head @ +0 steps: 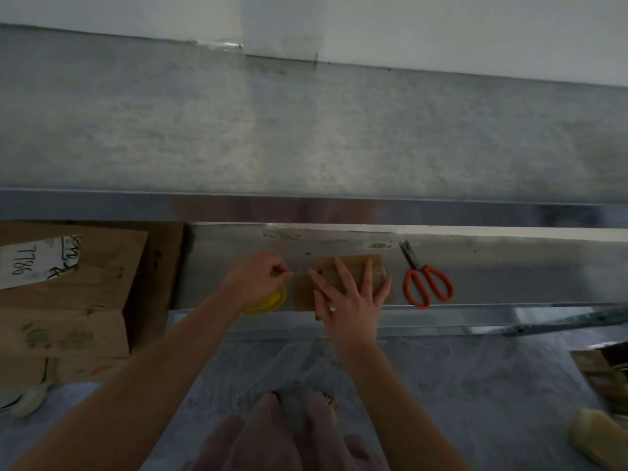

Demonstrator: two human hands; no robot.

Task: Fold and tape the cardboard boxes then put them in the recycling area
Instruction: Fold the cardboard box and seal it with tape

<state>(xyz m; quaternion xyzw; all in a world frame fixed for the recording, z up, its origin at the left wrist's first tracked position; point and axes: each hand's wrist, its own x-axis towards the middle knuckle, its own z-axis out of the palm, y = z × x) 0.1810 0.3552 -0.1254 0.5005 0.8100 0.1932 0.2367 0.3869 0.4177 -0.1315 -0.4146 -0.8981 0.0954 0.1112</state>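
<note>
So the small flattened cardboard box (302,294) is lying on the lower metal shelf (509,277), and everything else here sits relative to it. The right hand (350,300) lies flat on top of the box with fingers straight and spread, pressing it down, not gripping anything. Just left of the box, the left hand (258,280) has its fingers curled on the yellow tape roll (268,302), with thumb and forefinger pinched together pointing toward the box edge. Honestly can't tell if a strip of tape already runs from the roll onto the cardboard, it's too dim and faint. The orange-handled scissors (426,283) lie just right of the box, blades closed. The big brown boxes (85,300) stand well off to its left. What I'd worry about: the box is small and the shelf looks slick, so if the flat hand eases up while the tape gets pulled, the box will probably slide or spring back open. The tape could also fold onto itself, or stick to the shelf instead of the cardboard. And both hands are busy, so reaching for the scissors means letting go of something.
</note>
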